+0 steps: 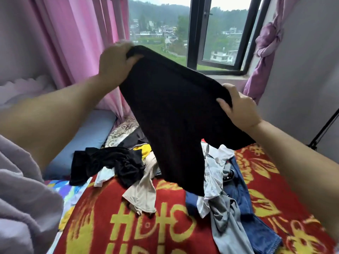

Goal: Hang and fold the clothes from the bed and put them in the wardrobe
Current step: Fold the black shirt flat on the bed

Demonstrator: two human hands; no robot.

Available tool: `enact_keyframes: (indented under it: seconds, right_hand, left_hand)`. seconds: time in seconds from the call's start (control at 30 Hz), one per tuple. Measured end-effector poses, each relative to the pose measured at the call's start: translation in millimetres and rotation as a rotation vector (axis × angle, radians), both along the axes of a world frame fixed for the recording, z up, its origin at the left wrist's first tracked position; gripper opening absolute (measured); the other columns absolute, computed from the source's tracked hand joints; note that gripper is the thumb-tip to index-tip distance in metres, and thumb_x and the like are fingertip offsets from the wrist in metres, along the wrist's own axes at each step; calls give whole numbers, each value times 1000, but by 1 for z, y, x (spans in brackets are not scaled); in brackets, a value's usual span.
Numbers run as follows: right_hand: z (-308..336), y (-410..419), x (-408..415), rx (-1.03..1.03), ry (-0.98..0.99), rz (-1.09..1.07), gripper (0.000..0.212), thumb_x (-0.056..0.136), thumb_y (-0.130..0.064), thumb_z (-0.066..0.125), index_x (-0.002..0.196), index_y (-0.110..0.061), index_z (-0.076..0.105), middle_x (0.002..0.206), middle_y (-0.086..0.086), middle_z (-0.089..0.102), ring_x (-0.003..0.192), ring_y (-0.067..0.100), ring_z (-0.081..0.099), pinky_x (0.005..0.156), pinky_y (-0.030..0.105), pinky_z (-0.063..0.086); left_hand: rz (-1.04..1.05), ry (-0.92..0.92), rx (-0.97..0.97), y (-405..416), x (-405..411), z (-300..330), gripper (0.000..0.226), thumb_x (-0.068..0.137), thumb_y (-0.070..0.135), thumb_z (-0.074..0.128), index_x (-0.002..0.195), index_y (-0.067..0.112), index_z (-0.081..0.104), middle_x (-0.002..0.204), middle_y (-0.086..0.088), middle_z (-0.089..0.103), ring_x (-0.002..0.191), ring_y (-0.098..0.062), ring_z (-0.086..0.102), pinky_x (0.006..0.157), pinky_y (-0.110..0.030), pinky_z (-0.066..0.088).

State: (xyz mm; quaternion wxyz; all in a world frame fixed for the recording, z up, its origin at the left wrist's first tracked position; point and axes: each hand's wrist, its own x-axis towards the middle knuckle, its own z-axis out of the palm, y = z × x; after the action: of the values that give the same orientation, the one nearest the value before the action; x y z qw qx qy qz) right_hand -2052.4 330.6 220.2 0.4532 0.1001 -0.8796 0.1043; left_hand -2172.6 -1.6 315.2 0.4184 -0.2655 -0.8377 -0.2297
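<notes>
Black garment (pixel 174 114) held up in the air above the bed, stretched between both hands, top edge slanting down from upper left to lower right. Looks like shorts or trousers, two leg-like parts hanging down; exact type cannot tell. Left hand (pixel 115 65) clamped on the upper left corner of the top edge, thumb in front, fingers behind the cloth, slightly blurred. Right hand (pixel 238 109) clamped on the right end of the same edge, lower and nearer the camera, thumb on the front face.

Red blanket (pixel 165 226) with yellow pattern covers the bed. Clothes pile sits mid-bed, under the held garment: crumpled black item (pixel 110 164) toward the left edge, beige top (pixel 143 195) just beside it, light grey shirt (pixel 214 173) and blue jeans (pixel 244 198) to the right, overlapping. Grey piece (pixel 227 222) lies over the jeans toward the near edge. Blue pillow (pixel 86 138) at the far left side of the bed. Pink curtain (pixel 73 43) behind on the left, window (pixel 220 33) beyond the bed.
</notes>
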Motion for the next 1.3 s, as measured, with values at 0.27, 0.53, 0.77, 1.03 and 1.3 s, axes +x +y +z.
enact_keyframes:
  seconds: [0.27, 0.53, 0.77, 1.03, 1.3]
  right_hand:
    - [-180, -42, 52, 317, -1010, 14, 20, 89, -18, 53, 107, -11, 57, 109, 11, 61, 97, 34, 61, 73, 39, 46]
    - [-448, -156, 178, 522, -1539, 192, 33, 95, -17, 43, 127, -22, 47, 121, 9, 47, 97, 32, 63, 72, 42, 47]
    - [-559, -205, 254, 370, -1967, 443, 53, 94, -23, 48, 146, -26, 38, 140, 7, 37, 119, 30, 51, 96, 37, 45]
    - [-558, -147, 187, -406, -1570, -96, 22, 93, -10, 53, 108, -12, 68, 109, 5, 69, 103, 22, 61, 83, 26, 42]
    - [-583, -187, 160, -1123, -1829, -71, 59, 93, -22, 59, 145, -20, 31, 99, -4, 57, 89, 13, 63, 75, 30, 55]
  left_hand:
    - [-118, -319, -259, -107, 70, -223, 36, 88, 33, 50, 94, 3, 69, 88, -16, 65, 78, -34, 66, 68, -41, 51]
    - [-195, -728, -780, -233, 220, -522, 10, 70, 13, 51, 75, 14, 60, 66, -9, 52, 55, -28, 57, 46, -32, 43]
    - [71, -1112, -1175, -249, 310, -640, 19, 81, 11, 57, 97, 20, 62, 103, -6, 54, 101, -27, 55, 88, -44, 38]
    - [-254, -995, -870, -114, 352, -650, 25, 68, 19, 55, 89, 16, 69, 78, -2, 59, 68, -23, 59, 60, -30, 48]
    - [58, -1347, -817, -22, 408, -698, 102, 86, 61, 52, 152, 8, -6, 148, -9, 23, 137, -23, 26, 113, -38, 20]
